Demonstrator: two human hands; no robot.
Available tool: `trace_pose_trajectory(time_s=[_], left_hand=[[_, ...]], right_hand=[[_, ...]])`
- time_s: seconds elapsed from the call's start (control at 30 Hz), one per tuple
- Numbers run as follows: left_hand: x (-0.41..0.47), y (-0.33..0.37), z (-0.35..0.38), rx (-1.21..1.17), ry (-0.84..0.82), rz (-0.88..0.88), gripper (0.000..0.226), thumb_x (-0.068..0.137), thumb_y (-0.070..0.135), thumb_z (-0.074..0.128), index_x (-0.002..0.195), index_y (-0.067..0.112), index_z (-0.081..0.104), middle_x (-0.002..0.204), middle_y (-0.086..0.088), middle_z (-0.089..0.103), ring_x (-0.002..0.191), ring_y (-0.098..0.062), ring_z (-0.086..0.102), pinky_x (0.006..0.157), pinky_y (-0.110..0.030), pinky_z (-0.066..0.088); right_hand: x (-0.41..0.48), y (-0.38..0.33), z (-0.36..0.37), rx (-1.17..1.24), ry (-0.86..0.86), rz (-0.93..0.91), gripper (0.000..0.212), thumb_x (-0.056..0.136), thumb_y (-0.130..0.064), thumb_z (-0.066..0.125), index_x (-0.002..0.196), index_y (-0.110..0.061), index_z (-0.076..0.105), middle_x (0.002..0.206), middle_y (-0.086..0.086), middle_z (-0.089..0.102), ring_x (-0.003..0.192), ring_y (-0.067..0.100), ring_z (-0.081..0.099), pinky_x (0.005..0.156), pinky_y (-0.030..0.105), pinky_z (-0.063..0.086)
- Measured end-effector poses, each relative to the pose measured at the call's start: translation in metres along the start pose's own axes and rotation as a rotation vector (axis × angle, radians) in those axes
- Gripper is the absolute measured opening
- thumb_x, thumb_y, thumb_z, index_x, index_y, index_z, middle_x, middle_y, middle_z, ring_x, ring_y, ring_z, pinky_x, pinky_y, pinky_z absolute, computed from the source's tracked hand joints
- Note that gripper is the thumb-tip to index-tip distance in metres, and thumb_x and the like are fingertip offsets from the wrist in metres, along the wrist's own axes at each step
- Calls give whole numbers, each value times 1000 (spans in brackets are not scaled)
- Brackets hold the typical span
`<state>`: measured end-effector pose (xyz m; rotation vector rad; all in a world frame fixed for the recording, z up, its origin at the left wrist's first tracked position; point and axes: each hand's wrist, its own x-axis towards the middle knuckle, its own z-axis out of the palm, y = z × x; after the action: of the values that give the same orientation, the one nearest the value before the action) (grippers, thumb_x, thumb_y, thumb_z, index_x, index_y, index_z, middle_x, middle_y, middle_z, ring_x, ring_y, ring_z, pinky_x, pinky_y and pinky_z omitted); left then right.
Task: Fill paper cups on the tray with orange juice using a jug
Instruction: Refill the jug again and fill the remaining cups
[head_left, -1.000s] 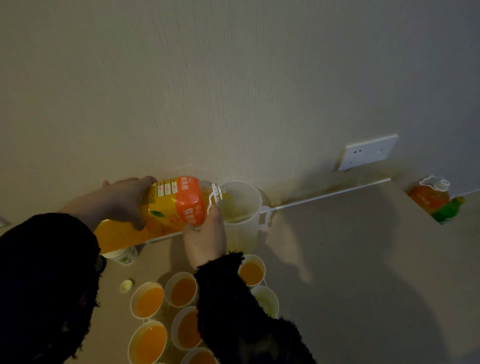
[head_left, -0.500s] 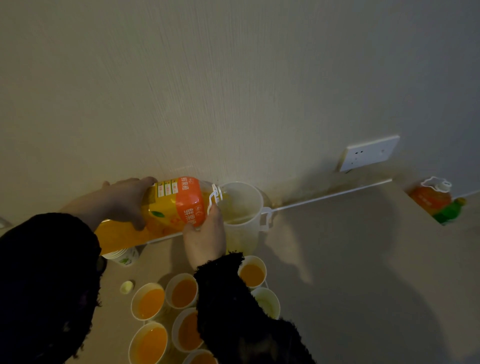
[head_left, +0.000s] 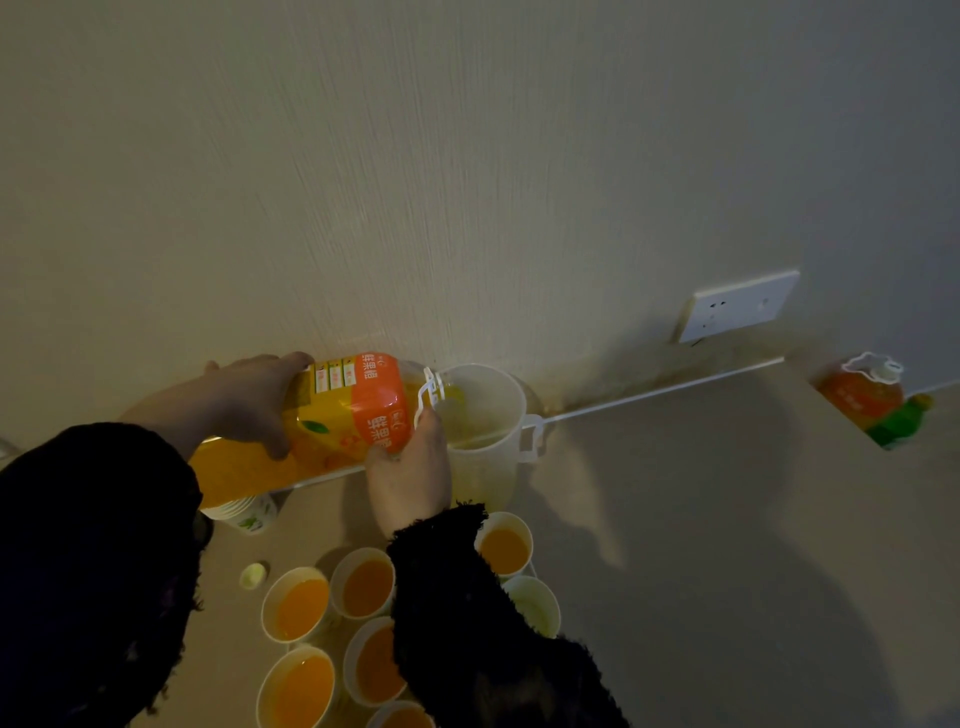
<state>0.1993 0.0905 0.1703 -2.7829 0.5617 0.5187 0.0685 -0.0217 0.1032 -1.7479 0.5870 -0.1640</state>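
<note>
At the rim of the jug (head_left: 485, 415), the juice bottle (head_left: 358, 410) is gripped by the left hand (head_left: 249, 405) and right hand (head_left: 413, 470), tilted for a steady refill.

Dim, yellowish light; big soft shadows fall rightward across the table (head_left: 701, 545), corners darken, wide-angle bends the edges.

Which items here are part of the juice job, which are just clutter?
In use: large orange juice bottle gripped by left hand and right hand; clear plastic jug; white paper cups.
Lying about: second orange bottle; green bottle; white wall socket; pale bottle cap.
</note>
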Motion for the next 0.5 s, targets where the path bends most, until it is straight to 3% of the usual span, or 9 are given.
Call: trace_pose_trajectory(time_s=[0.5], left_hand=[[1, 0, 0, 9, -3, -6, 112, 56, 34, 86, 145, 25, 19, 135, -4, 43, 126, -28, 42, 105, -53, 34]], right_hand=[[0, -2, 0, -5, 3, 14, 49, 80, -21, 57, 126, -20, 40, 118, 1, 56, 107, 23, 59, 91, 46, 50]])
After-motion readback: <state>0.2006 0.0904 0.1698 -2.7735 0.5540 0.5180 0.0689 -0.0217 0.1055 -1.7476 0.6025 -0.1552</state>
